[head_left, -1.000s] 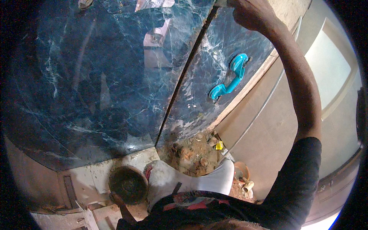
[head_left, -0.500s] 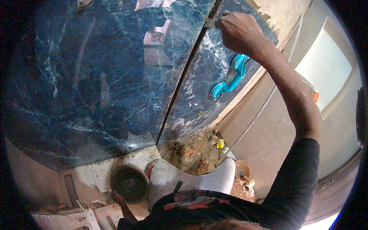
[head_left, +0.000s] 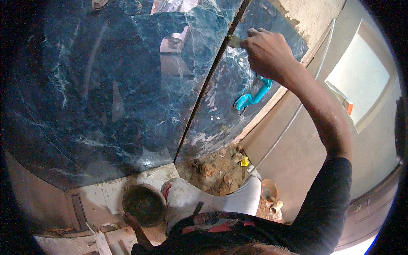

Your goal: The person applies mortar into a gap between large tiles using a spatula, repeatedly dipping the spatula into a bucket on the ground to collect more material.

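High on the dark blue marble-patterned slab (head_left: 140, 93), my right hand (head_left: 270, 53) is closed around a small putty knife (head_left: 235, 41). Its blade, coated with greyish paste, rests at the dark gap (head_left: 204, 90) between this slab and the narrower slab (head_left: 216, 100) to the right. Low on the left, my left hand (head_left: 131, 220) grips the rim of a round dark basin (head_left: 144, 204); what lies inside is dark and hard to make out. A turquoise suction-cup lifter (head_left: 255, 95) is fixed to the narrower slab, its upper cup partly hidden by my right wrist.
Dirt and rubble (head_left: 212, 172) cover the ground at the slabs' foot, with a yellow scrap (head_left: 244, 161) there. An orange-brown bucket (head_left: 268, 189) stands right of my leg. Broken wood pieces (head_left: 100, 240) lie lower left. A long thin rod (head_left: 293, 117) leans along the right wall.
My right hand has moved down a little along the gap with the putty knife, now covering the lifter's upper cup. The left hand stays at the basin.
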Tool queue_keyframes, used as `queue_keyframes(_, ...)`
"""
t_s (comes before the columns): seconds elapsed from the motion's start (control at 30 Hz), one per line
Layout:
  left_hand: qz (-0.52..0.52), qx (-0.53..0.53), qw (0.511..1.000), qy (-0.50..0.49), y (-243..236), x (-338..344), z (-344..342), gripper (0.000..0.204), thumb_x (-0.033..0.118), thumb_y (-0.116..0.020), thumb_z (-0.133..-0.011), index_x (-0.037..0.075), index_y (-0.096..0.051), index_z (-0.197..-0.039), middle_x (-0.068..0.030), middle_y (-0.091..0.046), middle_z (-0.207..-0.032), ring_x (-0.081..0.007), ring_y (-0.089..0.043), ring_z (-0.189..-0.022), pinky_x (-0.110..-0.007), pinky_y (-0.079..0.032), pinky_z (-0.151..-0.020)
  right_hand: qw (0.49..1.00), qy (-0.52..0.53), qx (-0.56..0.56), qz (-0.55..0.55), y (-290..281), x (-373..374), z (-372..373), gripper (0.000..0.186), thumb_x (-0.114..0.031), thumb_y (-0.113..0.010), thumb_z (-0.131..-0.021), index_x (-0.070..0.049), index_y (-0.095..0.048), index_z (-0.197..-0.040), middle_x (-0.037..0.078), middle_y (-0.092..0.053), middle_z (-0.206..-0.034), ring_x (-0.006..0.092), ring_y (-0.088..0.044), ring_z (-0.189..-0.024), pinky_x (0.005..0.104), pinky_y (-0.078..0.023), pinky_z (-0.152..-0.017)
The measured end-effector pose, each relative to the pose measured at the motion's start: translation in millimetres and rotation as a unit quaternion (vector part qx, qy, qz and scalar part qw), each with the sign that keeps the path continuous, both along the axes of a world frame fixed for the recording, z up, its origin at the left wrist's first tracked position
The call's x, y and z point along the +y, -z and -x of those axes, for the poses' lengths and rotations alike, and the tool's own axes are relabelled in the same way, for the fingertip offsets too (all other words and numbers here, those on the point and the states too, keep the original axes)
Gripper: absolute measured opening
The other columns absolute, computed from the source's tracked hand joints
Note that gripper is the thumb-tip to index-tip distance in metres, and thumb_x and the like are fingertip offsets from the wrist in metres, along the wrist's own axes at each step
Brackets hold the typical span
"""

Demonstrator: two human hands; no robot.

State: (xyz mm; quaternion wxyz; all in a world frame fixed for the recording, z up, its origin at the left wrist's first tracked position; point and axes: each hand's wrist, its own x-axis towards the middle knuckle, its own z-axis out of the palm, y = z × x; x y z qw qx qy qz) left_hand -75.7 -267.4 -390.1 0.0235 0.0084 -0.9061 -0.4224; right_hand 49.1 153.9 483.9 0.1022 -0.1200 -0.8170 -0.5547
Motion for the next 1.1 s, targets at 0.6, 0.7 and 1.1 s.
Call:
queue_keyframes(0.6, 0.004, 0.02, 1.0, 0.024, -9.5, -0.8, 15.1, 0.039, 0.028, -0.054, -0.097, -0.006, -0.062, -0.116, -0.0268, -0.06, -0.121, -0.0423, -0.055, -0.111, -0.049, -0.042, -0.1, 0.897, -0.137, 0.392, 0.154, -53.6, 48.4, -14.3, 0.031, -0.021, -0.066, -0.085, -0.016, -0.071, -0.115, 0.021, -0.071, -0.09, 0.0389, -0.07, -0.083, 0.0469, -0.056, -0.079)
queue_keyframes(0.7, 0.012, 0.021, 0.999, 0.027, -13.7, -2.1, 13.9, 0.039, 0.028, -0.054, -0.097, -0.006, -0.061, -0.116, -0.0269, -0.06, -0.121, -0.0424, -0.055, -0.111, -0.049, -0.042, -0.1, 0.897, -0.125, 0.396, 0.152, -46.9, 47.4, -6.2, 0.033, -0.022, -0.068, -0.082, -0.016, -0.071, -0.115, 0.021, -0.071, -0.093, 0.0397, -0.069, -0.086, 0.0482, -0.056, -0.081)
queue_keyframes(1.1, 0.026, 0.003, 0.998, 0.052, -49.3, 0.9, 17.2, 0.042, 0.031, -0.055, -0.097, -0.005, -0.061, -0.118, -0.0274, -0.059, -0.123, -0.0426, -0.054, -0.114, -0.049, -0.041, -0.102, 0.906, -0.082, 0.322, 0.264, 51.3, 38.6, -29.3, 0.026, -0.016, -0.063, -0.082, -0.01, -0.07, -0.106, 0.022, -0.067, -0.091, 0.0401, -0.068, -0.083, 0.0497, -0.055, -0.075)
